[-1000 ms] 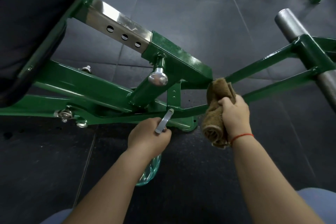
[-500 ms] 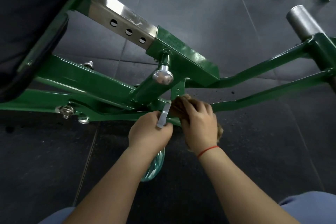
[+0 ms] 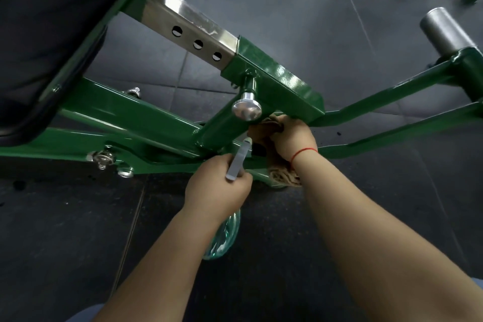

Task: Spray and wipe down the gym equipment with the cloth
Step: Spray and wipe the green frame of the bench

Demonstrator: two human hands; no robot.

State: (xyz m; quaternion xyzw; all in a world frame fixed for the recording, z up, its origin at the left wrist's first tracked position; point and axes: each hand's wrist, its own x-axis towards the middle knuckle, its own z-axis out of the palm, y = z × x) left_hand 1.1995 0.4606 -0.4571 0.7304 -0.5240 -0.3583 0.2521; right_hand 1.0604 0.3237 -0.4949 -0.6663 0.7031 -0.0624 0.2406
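Dim, cool light coming from overhead. Glare streaking across chrome tube [image 3: 188, 23] and glossy green frame [image 3: 282, 73]. Dark floor [image 3: 339, 243] swallowing shadows under machine. Wide-angle lens bowing straight bars toward edges. Forearms [image 3: 162, 256] softening near bottom; centre reading sharp.

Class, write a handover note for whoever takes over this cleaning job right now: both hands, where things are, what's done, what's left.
Left hand grips the spray bottle, nozzle toward the central joint of the green frame.
Right hand holds the brown cloth against that joint, just below the chrome knob.
Done: cannot tell which parts are clean.
Left: probably finish this joint, then the bars and the steel tube.
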